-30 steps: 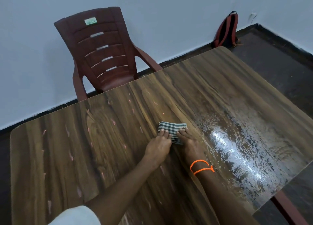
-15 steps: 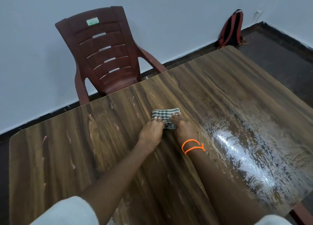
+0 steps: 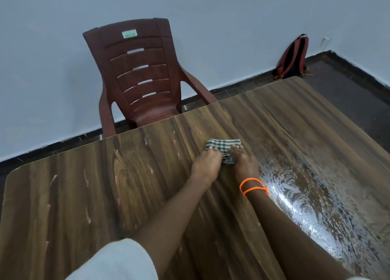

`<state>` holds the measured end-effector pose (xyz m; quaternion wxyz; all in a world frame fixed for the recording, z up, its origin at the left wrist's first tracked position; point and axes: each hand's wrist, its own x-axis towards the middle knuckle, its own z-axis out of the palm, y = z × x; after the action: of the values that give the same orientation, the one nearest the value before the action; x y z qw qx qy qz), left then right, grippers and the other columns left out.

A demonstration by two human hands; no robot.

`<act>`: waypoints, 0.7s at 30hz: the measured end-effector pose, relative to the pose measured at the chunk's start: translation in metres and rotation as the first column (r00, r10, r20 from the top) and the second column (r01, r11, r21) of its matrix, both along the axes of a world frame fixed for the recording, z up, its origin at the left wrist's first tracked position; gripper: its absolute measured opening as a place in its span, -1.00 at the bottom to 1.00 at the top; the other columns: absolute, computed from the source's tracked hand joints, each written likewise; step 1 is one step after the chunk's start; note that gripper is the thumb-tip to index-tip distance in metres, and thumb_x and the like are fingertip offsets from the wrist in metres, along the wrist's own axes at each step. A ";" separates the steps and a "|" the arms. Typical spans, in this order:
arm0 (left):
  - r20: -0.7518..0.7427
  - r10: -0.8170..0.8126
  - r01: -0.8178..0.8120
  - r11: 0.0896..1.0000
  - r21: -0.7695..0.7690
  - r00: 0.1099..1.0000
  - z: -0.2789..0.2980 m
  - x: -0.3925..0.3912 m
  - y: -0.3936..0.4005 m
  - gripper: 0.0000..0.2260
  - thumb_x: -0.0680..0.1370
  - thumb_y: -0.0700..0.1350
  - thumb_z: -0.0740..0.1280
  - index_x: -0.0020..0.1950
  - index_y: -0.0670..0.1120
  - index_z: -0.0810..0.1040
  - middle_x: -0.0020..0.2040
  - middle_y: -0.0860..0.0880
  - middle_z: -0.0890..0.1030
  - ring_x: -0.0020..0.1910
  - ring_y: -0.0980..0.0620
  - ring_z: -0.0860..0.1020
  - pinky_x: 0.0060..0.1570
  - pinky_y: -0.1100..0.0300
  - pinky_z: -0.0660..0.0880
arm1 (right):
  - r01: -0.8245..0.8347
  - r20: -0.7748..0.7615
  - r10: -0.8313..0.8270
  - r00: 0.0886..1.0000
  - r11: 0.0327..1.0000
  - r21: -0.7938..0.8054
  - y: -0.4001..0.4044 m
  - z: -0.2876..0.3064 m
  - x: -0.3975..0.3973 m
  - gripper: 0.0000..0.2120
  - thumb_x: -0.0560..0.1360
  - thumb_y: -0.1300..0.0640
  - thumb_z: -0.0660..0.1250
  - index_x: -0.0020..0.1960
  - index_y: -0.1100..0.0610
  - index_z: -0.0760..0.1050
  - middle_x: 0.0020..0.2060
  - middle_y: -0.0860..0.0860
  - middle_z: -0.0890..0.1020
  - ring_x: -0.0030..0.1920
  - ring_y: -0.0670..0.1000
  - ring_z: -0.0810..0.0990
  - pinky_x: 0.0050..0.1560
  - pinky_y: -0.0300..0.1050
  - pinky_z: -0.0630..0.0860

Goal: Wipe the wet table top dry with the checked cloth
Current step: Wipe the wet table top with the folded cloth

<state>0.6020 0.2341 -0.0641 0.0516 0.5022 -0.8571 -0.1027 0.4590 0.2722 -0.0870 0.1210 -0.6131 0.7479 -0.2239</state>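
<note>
- Dim, cool, even light; the pale blue-grey wall (image 3: 211, 9) looks flat
- White glare on the wet right part of the brown wood-grain tabletop (image 3: 312, 212)
- Wide-angle bending at the edges
- Slightly soft detail throughout

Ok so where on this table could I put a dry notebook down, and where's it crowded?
The bare dry stretch of the table top left of the left hand, running to the edge by the chair, is free. Crowded: the middle, where both hands press the checked cloth. Right of the right hand lies the wet patch.
</note>
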 end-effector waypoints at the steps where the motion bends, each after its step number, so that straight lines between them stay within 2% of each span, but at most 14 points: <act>1: 0.001 0.024 -0.024 1.000 0.019 1.000 0.001 0.006 -0.008 -0.75 0.67 -0.21 0.13 0.24 -0.14 0.55 0.18 -0.15 0.58 0.15 -0.18 0.59 0.07 -0.04 0.54 | -0.016 0.007 0.016 1.000 1.000 -0.003 -0.010 0.002 0.005 -0.61 0.43 0.38 0.28 0.18 0.09 0.59 0.25 0.07 0.56 0.33 0.16 0.43 0.24 0.02 0.44; 4: -0.001 0.091 -0.091 0.991 0.096 0.996 0.007 0.028 -0.016 -0.77 0.66 -0.19 0.17 0.21 -0.13 0.57 0.14 -0.17 0.60 0.14 -0.20 0.58 0.08 -0.06 0.52 | -0.101 -0.021 0.101 0.995 0.995 0.021 -0.028 0.003 0.024 -0.61 0.46 0.34 0.26 0.22 0.07 0.56 0.30 0.04 0.51 0.37 0.12 0.38 0.23 0.02 0.43; 7: -0.014 0.124 -0.121 0.984 0.127 0.992 0.016 0.045 -0.005 -0.81 0.61 -0.23 0.24 0.14 -0.13 0.61 0.06 -0.14 0.62 0.08 -0.15 0.60 0.08 -0.04 0.56 | -0.201 -0.031 0.202 0.979 0.979 0.021 -0.017 -0.001 0.033 -0.57 0.45 0.35 0.27 0.26 0.06 0.54 0.32 0.02 0.49 0.40 0.08 0.35 0.25 -0.07 0.39; 9: -0.034 0.121 -0.115 0.983 0.145 0.992 0.016 0.046 0.006 -0.82 0.61 -0.22 0.23 0.11 -0.13 0.60 0.05 -0.12 0.64 0.05 -0.12 0.62 0.06 -0.01 0.58 | -0.306 -0.033 0.307 0.951 0.952 0.027 -0.005 -0.005 0.026 -0.53 0.42 0.39 0.27 0.27 0.09 0.53 0.31 0.04 0.50 0.39 0.10 0.36 0.27 -0.04 0.40; 11: -0.040 0.081 -0.075 0.987 0.142 0.996 0.012 0.038 0.015 -0.80 0.63 -0.21 0.21 0.14 -0.12 0.60 0.07 -0.12 0.64 0.05 -0.10 0.62 0.02 0.03 0.59 | -0.367 -0.042 0.369 0.929 0.929 0.039 0.005 -0.005 0.010 -0.53 0.40 0.34 0.26 0.28 0.11 0.52 0.30 0.06 0.51 0.37 0.14 0.38 0.28 0.03 0.42; 13: -0.056 0.010 -0.005 0.995 0.096 0.998 0.008 0.026 0.015 -0.77 0.64 -0.20 0.18 0.19 -0.10 0.58 0.11 -0.12 0.61 0.07 -0.11 0.61 0.01 0.03 0.57 | -0.323 -0.088 0.325 0.942 0.946 0.029 0.006 -0.003 -0.007 -0.54 0.38 0.30 0.25 0.26 0.10 0.54 0.27 0.06 0.54 0.33 0.14 0.43 0.23 0.05 0.47; 16: -0.101 -0.065 0.068 0.997 0.031 0.993 -0.003 0.009 -0.005 -0.77 0.64 -0.19 0.18 0.24 -0.08 0.54 0.16 -0.10 0.56 0.06 -0.11 0.61 0.01 0.01 0.59 | -0.170 -0.099 0.172 0.980 0.985 0.023 -0.009 -0.002 -0.018 -0.52 0.36 0.42 0.29 0.21 0.09 0.58 0.24 0.05 0.57 0.31 0.12 0.46 0.20 0.03 0.48; 21: -0.080 0.005 -0.006 1.000 -0.020 0.997 -0.009 0.005 -0.055 -0.77 0.66 -0.20 0.14 0.18 -0.14 0.57 0.14 -0.14 0.57 0.07 -0.16 0.61 0.02 -0.03 0.58 | -0.037 -0.093 0.036 0.995 0.999 -0.012 -0.060 0.002 0.000 -0.58 0.41 0.37 0.30 0.18 0.05 0.59 0.25 0.02 0.56 0.31 0.11 0.47 0.17 0.05 0.50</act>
<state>0.6074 0.1795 -0.0728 0.0913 0.4995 -0.8539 -0.1138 0.4593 0.2120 -0.0852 0.0862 -0.6373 0.7398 -0.1979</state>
